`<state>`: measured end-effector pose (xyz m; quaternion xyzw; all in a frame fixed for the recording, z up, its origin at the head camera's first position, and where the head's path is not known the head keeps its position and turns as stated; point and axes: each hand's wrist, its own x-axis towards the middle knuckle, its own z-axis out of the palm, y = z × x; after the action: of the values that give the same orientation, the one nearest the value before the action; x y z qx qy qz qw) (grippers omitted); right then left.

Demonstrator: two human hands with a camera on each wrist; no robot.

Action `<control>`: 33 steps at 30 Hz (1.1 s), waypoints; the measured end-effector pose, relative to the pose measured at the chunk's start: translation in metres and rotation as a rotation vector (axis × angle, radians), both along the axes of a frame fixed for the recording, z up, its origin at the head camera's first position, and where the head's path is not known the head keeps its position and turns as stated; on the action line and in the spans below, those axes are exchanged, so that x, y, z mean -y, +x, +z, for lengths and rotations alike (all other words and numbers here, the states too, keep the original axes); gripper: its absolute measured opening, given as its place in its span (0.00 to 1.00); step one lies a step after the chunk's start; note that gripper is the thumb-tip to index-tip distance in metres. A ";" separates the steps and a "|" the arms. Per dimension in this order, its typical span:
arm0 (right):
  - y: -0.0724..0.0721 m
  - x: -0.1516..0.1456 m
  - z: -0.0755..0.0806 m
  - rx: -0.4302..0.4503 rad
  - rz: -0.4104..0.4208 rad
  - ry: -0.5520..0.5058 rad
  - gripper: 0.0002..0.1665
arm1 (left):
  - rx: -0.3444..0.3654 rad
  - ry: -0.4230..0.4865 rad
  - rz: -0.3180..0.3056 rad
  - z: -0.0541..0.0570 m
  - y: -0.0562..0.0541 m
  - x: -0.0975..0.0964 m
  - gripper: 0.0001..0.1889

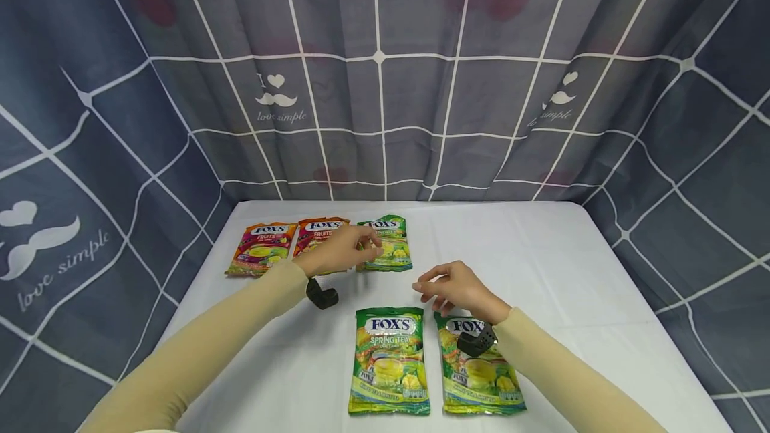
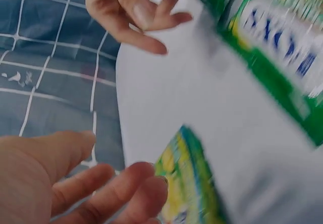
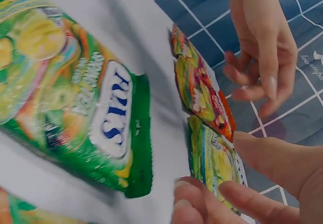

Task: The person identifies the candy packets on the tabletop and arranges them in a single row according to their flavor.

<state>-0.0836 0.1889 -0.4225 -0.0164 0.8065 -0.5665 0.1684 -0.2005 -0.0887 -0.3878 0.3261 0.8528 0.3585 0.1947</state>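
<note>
My left hand [image 1: 344, 247] hovers over the back row, its fingers loosely bent with nothing between them. It covers part of a green Fox's Spring Tea candy bag [image 1: 394, 246] and part of a red Fox's Fruits bag [image 1: 315, 229]. My right hand [image 1: 460, 288], likewise holding nothing, is above the table just behind the front row. Two more green Spring Tea bags lie in front: a left one [image 1: 390, 366] and a right one [image 1: 481, 379], the latter partly hidden by my right wrist. In the right wrist view, the front green bag [image 3: 75, 88] looms close.
Another red Fruits bag [image 1: 261, 246] lies at the back left. A white cloth covers the table [image 1: 541, 252]. Dark checked curtains [image 1: 409, 99] enclose its back and sides. Each wrist carries a black camera, such as the left camera [image 1: 321, 294].
</note>
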 end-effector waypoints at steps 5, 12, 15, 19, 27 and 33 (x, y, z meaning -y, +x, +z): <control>0.012 -0.006 -0.001 0.031 0.053 0.008 0.24 | 0.055 0.020 0.006 -0.009 0.028 0.014 0.11; 0.026 -0.011 -0.002 0.045 0.114 0.009 0.22 | 0.135 -0.010 0.014 -0.016 0.057 0.027 0.13; 0.032 -0.012 -0.003 0.076 0.125 0.003 0.23 | 0.187 -0.022 0.029 -0.018 0.064 0.033 0.13; 0.039 -0.013 -0.007 0.097 0.146 0.007 0.21 | 0.253 -0.040 0.060 -0.021 0.070 0.041 0.13; 0.050 -0.012 -0.012 0.091 0.171 0.012 0.18 | 0.354 -0.052 0.067 -0.040 0.092 0.051 0.13; 0.058 -0.007 -0.013 0.130 0.156 -0.001 0.18 | 0.420 -0.052 0.072 -0.048 0.103 0.052 0.12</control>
<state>-0.0252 0.1960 -0.4356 -0.0422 0.7899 -0.5519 0.2640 -0.0977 -0.1404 -0.4353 0.2083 0.8136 0.4030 0.3636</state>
